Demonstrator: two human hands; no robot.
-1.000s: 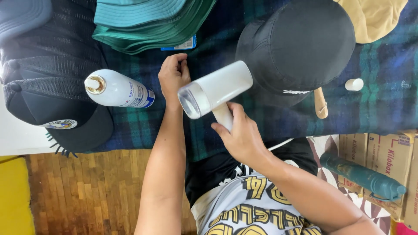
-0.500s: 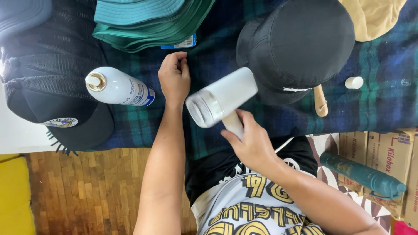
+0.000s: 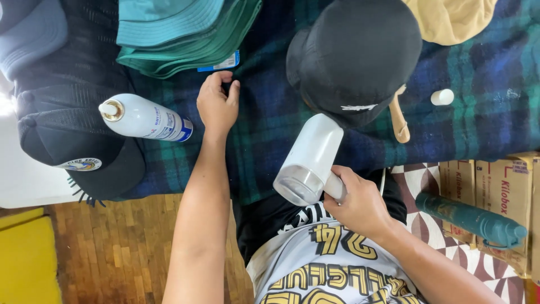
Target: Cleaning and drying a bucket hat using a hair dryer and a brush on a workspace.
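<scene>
My right hand [image 3: 360,200] grips the handle of a white hair dryer [image 3: 309,159], holding it low over the front edge of the plaid blanket [image 3: 264,129], its round end turned toward me. My left hand [image 3: 217,104] rests flat on the blanket with fingers loosely curled, just below a stack of green bucket hats [image 3: 185,34]. A white spray can [image 3: 145,118] lies on its side to the left of that hand. A black cap [image 3: 354,56] sits on a wooden-handled form just beyond the dryer.
More black caps [image 3: 67,135] lie at the left, a tan hat [image 3: 450,19] at the top right, and a small white lid [image 3: 442,97] on the blanket. Cardboard boxes [image 3: 495,191] and a green bottle [image 3: 472,219] stand at the right; wooden floor lies below.
My right hand has drawn the hair dryer down and to the right, toward my body. My left hand and the spray can have stayed in place.
</scene>
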